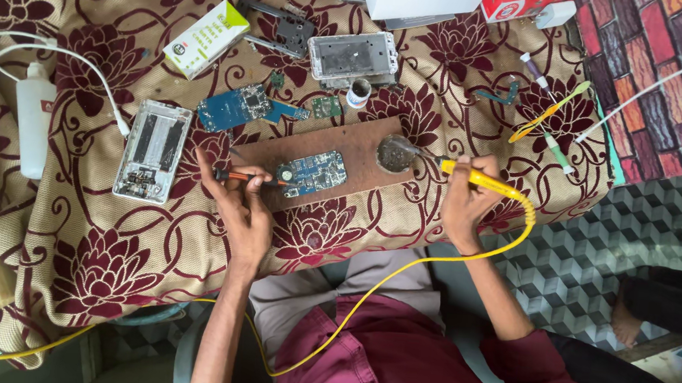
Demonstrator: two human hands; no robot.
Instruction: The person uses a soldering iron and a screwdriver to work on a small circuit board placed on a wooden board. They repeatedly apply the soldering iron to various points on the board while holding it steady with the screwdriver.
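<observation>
**Tools and circuit board on the wooden block**

A small blue circuit board (311, 173) is laid flat on a brown wooden block (359, 149), tilted slightly, with a round silver part seen at its left end. An orange-handled tool (241, 177) is held level, its dark tip set against the board's left edge. A yellow soldering iron (480, 178) is held slanted, its tip dipped into a round grey tin (397, 153) that sits on the block's right end.

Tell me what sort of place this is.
Probably a small phone-repair bench at home or in a shop: the right hand holds a yellow soldering iron, blue circuit boards lie on a wooden board, beside an opened phone.
</observation>
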